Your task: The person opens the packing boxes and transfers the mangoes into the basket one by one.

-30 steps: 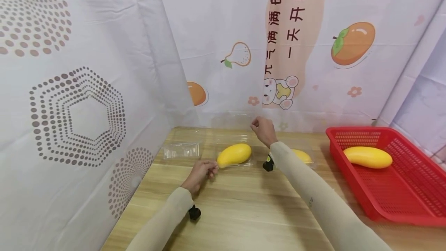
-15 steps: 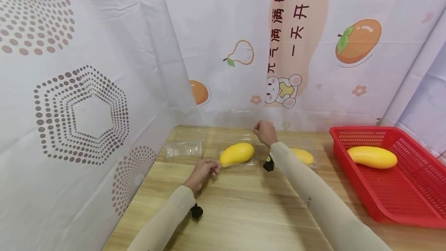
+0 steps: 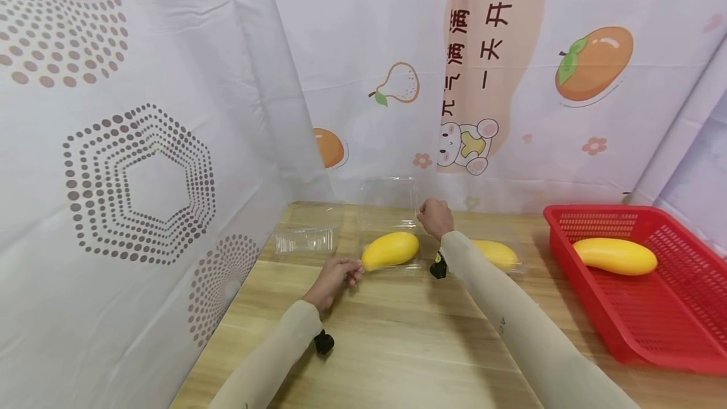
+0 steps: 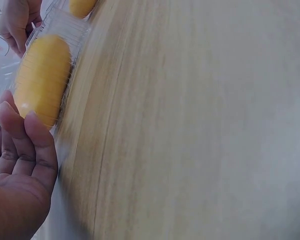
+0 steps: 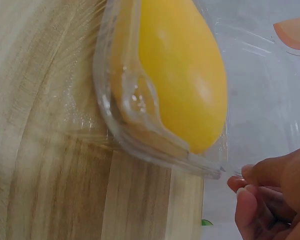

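A yellow mango (image 3: 392, 250) lies in a clear plastic clamshell box (image 3: 406, 266) on the wooden table. The box's hinged lid (image 3: 389, 197) stands raised at the back, against the curtain. My left hand (image 3: 335, 278) pinches the box at its front left corner, the fingers curled near the mango's narrow end; in the left wrist view the thumb is mostly cut off. At the lid's right edge, my right hand (image 3: 436, 218) pinches the thin plastic between thumb and forefinger, as the right wrist view shows.
Left of this box lies another clear box (image 3: 305, 240) with a ribbed surface. To the right, a clear box with a second mango (image 3: 494, 254) is partly covered by my right sleeve. A red basket (image 3: 616, 339) holding one yellow mango (image 3: 616, 255) stands far right. Printed curtains enclose the back and left.
My right hand has come down slightly, and more of the raised lid shows beside it. My left hand stays at the box's corner. The head view has shifted a little.
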A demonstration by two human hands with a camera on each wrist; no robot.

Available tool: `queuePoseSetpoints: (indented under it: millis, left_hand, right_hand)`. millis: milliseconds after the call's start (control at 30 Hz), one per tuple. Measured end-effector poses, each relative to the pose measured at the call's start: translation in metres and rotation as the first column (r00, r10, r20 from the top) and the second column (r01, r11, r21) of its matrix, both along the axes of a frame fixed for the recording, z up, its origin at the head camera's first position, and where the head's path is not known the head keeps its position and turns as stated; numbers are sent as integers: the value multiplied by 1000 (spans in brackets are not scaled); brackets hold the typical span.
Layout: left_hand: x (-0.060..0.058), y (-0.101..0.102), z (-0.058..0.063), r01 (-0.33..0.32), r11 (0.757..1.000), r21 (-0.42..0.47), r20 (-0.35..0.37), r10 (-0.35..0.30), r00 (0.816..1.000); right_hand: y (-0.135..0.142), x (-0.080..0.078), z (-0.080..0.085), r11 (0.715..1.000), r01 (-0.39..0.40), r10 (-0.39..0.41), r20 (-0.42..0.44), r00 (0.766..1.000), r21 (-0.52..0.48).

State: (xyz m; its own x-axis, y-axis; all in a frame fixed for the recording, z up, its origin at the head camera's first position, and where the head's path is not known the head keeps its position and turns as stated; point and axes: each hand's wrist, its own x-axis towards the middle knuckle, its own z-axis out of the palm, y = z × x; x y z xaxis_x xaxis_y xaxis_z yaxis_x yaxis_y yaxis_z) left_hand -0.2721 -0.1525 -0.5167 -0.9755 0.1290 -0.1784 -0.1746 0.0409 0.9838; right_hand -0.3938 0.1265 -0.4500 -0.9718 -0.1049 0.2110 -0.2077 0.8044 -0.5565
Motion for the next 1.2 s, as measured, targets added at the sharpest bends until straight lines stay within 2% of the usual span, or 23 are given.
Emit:
queuePoseSetpoints:
  millis: [200, 467, 733, 900, 1067, 1200]
  left_hand:
    - [-1, 3, 1, 11, 1000, 7, -3, -11, 1000]
    - [-1, 7, 2, 19, 1000, 4, -5, -19, 1000]
    - [0, 8, 1, 16, 1000, -8, -2, -16, 1000]
    - [0, 7, 0, 18, 1000, -11, -12, -18, 1000]
    - [1, 3, 1, 23, 1000, -20, -13, -24, 1000]
    - [2, -1, 2, 21, 999, -25, -21, -21, 1000]
  right_hand:
    - [4, -1, -2, 1000, 6, -6, 24, 1000, -18]
    - [6, 4, -6, 999, -42, 42, -5, 999, -33]
    - [6, 8, -8, 995, -70, 71, 11, 997, -75]
    - [7, 8, -11, 996, -82, 82, 1, 997, -32]
    - [9, 15, -2, 994, -100, 100, -13, 995, 38]
    - [10, 18, 8, 983, -176, 177, -14, 984, 45]
